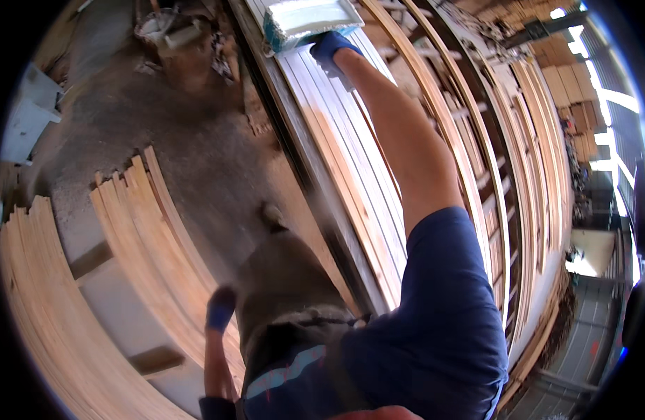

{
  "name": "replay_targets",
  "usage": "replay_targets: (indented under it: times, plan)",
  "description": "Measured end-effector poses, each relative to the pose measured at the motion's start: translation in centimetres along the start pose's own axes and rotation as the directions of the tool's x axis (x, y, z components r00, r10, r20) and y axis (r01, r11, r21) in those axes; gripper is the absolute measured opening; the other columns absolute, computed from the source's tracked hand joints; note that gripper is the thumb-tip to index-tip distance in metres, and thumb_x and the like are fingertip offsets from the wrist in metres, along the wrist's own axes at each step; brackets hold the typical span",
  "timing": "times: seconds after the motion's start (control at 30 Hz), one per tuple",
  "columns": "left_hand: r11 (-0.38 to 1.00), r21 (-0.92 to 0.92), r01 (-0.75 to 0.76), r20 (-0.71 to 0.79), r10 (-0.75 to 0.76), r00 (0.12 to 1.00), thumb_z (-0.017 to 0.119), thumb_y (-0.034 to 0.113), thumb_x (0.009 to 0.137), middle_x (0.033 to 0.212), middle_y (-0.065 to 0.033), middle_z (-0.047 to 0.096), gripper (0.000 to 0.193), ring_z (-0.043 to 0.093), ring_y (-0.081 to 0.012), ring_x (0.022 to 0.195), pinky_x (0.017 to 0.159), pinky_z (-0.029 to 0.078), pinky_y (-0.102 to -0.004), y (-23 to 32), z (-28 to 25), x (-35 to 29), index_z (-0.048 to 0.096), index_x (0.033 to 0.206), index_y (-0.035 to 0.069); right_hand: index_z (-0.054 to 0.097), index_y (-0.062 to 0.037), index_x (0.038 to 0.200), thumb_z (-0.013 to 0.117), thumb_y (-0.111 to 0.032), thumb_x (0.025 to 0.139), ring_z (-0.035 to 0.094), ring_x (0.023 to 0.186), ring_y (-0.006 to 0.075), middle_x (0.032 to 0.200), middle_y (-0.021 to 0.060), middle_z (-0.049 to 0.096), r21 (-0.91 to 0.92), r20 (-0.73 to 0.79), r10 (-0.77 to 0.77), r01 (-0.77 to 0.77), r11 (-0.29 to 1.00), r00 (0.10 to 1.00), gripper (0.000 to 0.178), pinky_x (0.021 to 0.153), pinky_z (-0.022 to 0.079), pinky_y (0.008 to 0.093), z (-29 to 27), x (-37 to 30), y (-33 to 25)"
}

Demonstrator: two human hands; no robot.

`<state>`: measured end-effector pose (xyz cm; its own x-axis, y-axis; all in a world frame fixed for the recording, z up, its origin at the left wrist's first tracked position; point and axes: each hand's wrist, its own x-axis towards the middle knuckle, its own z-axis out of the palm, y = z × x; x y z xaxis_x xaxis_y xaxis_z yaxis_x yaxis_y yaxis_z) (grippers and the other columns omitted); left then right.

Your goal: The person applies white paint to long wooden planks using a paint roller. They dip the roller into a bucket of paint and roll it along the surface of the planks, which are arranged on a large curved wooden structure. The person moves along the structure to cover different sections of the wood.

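My right hand (329, 50), in a blue glove, reaches far forward with its fingers closed at the near rim of a paint tray (280, 40). The tray is teal outside, its rim is crusted white, and white paint lies inside. It stands on a row of long wooden boards (340, 178); the boards are white at the far part and bare wood along the left edge. Something greyish shows under the right palm, too unclear to name. My left hand (221, 308), also blue-gloved, hangs low by my left side near a stack of planks; motion smears its fingers.
Bare planks (144, 245) lie in stacks to the left, over crosspieces. A dark bench edge (315, 203) runs beside the boards. More long strips (448, 119) rest on a rack at right. A paint-spattered bucket (182, 52) stands at the far left on the floor.
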<state>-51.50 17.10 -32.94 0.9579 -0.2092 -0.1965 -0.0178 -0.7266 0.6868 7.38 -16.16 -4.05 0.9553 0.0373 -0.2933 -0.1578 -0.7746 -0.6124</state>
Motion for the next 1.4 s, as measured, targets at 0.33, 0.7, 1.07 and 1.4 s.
replay_targets:
  times: [0.33,0.7,1.07,1.4]
  plan:
    - [0.478,-0.430,-0.766,-0.077,0.826,0.559,0.069,0.024,0.078,0.096,-0.0159,0.066,0.039,0.063,-0.0333,0.089,0.079,0.050,-0.0410,41.3,1.7,2.4,0.061,0.110,0.005,0.057,-0.0062,0.118,0.046,-0.018,0.090,0.063,0.066,0.0208,0.085,0.0114,0.064,-0.270,0.041,0.163,-0.146,0.952,0.986,0.033,0.055,0.055,0.0316,-1.4,-32.9,9.2]
    - [0.940,-0.012,-0.340,0.123,0.339,0.933,0.061,0.022,0.085,0.093,-0.0178,0.066,0.017,0.063,-0.0366,0.085,0.074,0.052,-0.0405,25.4,16.3,-22.6,0.066,0.092,0.006,0.064,-0.0056,0.098,0.048,-0.012,0.090,0.060,0.075,0.0205,0.086,0.0117,0.065,-0.400,-0.006,-0.076,0.067,0.914,0.997,0.019,0.066,0.053,0.0336,0.5,-66.2,32.6]
    - [0.954,-0.199,-0.223,0.332,0.279,0.901,0.062,0.017,0.089,0.090,-0.0154,0.067,0.018,0.063,-0.0182,0.083,0.076,0.049,-0.0324,24.4,28.4,-37.9,0.064,0.095,0.000,0.066,-0.0099,0.107,0.056,-0.020,0.086,0.064,0.090,0.0332,0.098,0.0189,0.067,-0.199,-0.208,-0.069,0.026,0.980,0.976,0.025,0.079,0.051,0.0390,3.6,-110.2,55.4]
    - [0.820,-0.240,0.520,0.662,-0.254,0.705,0.060,0.015,0.087,0.077,-0.0103,0.066,0.018,0.061,-0.0158,0.058,0.046,0.044,-0.0254,15.4,36.3,-60.8,0.063,0.100,0.003,0.069,-0.0111,0.071,0.062,-0.019,0.072,0.061,0.063,0.0333,0.070,0.0148,0.064,-0.197,-0.186,-0.108,0.070,0.978,0.977,0.011,0.055,0.049,0.0420,8.6,-115.4,55.7]
